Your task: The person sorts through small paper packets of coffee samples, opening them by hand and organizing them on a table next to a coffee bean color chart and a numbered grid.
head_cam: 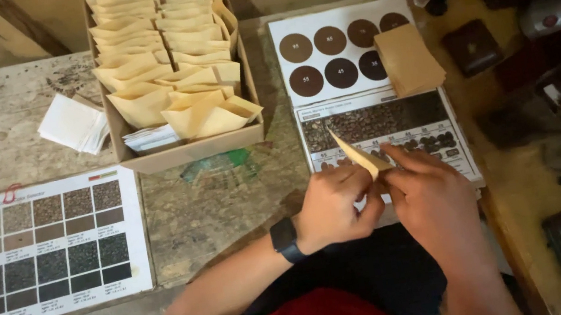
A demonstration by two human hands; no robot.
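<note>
A small tan paper envelope (360, 156) is pinched between the left hand (332, 205) and the right hand (428, 194), fingers clamped on its lower end, above a bean colour chart (394, 125). Farther off, a stack of tan paper (408, 60) is laid on a chart of brown discs (335, 53), and a cardboard box (183, 150) is filled with folded envelopes (164, 49).

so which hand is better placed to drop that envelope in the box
Left, probably. Both the left hand and right hand pinch the envelope, but the box lies up and to the left, nearer the left hand.
</note>
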